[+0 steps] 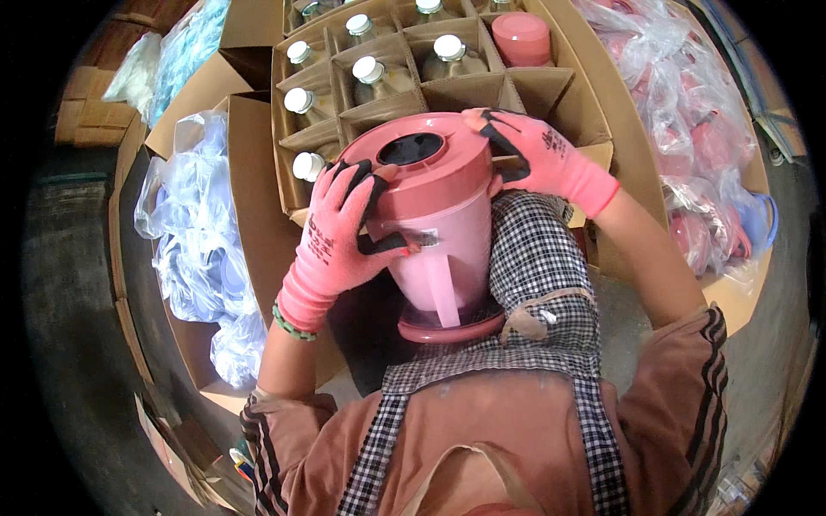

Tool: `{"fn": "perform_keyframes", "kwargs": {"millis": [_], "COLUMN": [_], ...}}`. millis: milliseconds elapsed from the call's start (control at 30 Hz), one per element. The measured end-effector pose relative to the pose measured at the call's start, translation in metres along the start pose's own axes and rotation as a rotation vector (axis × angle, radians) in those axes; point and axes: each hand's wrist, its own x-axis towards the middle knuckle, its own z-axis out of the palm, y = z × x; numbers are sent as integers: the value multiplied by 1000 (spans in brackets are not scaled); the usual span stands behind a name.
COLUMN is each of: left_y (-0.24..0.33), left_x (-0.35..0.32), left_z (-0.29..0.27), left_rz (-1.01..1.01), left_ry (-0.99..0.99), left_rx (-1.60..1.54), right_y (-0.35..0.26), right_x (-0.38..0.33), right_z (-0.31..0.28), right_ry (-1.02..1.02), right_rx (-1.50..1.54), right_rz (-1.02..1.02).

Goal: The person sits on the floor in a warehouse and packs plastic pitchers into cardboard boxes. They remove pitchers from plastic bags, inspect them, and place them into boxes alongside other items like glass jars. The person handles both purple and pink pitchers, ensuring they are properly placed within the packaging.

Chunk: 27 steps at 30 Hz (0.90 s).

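Observation:
A pink plastic jug (452, 232) stands upright before me at lap level, against my checked apron. It has a darker pink collar with a round black centre on top, a pale pink handle facing me and a darker round base. My left hand (331, 232), in a pink glove with black fingertips, grips the collar's left side, its thumb near a small label. Over the collar's right edge closes my right hand (546, 159), gloved the same way. Its fingertips are partly hidden behind the jug.
Just beyond the jug, a divided cardboard carton (280, 172) holds several white-capped bottles (370, 73) and a pink round-topped container (521, 39). Plastic-wrapped blue parts (206, 258) fill a box on the left. Bagged pink parts (680, 112) lie in another box on the right.

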Motion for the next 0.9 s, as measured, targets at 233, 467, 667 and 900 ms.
{"fn": "perform_keyframes", "kwargs": {"millis": [233, 467, 667, 900], "left_y": [8, 23, 21, 45], "left_x": [5, 13, 5, 10], "left_z": [6, 2, 10, 21], "left_rz": [-10, 25, -8, -98], "left_ry": [15, 2, 42, 237], "left_rx": [47, 140, 136, -81], "right_y": [-4, -24, -29, 53], "right_x": [-12, -2, -2, 21], "right_z": [4, 0, 9, 51], "right_ry": [43, 133, 161, 284], "right_rx": [-17, 59, -19, 1847], "right_rz": [46, -92, -56, 239]}}
